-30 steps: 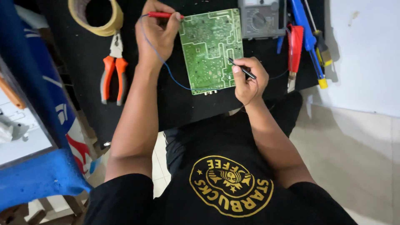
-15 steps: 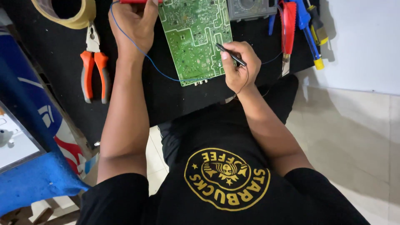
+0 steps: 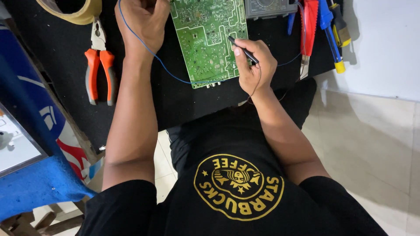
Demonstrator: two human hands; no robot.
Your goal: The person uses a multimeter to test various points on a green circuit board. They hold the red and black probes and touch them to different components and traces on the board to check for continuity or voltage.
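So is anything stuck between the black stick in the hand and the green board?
Nothing visible is. The right hand holds the black probe with its tip right down on the green circuit board. The blue wire runs off to the side.

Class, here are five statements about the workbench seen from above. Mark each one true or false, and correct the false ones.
1. The right hand holds a thin black probe against the green circuit board. True.
2. The orange-handled pliers lie on the circuit board. False: they lie on the black mat, to the side of the left hand.
3. A blue wire runs beside the left wrist. True.
4. The circuit board is red. False: it is green.
5. The left hand grips the pliers. False: they lie untouched.
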